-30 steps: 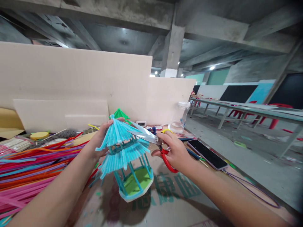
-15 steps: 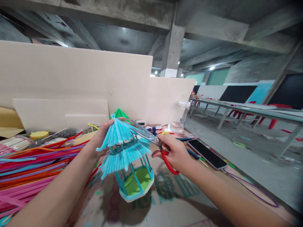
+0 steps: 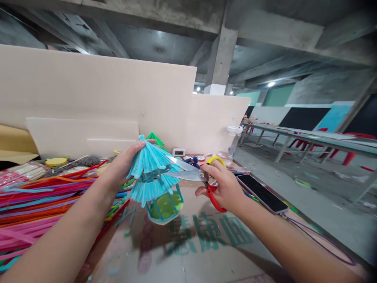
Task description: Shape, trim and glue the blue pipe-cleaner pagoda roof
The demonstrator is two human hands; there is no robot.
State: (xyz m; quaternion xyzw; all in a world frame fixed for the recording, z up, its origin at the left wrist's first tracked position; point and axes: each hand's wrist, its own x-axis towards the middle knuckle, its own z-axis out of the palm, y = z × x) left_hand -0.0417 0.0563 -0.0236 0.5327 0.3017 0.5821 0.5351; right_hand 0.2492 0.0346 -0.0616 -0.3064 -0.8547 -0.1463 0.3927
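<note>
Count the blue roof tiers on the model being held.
2. The upper tier fans out from the peak beside the left hand; the lower tier sits beneath it, above the green floor. No further tier shows, though the far side is hidden.

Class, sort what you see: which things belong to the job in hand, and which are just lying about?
Job in hand:
blue model, in the left hand
scissors, in the right hand

Just lying about:
phone
clear jar
coloured strips, possibly spare material
</note>
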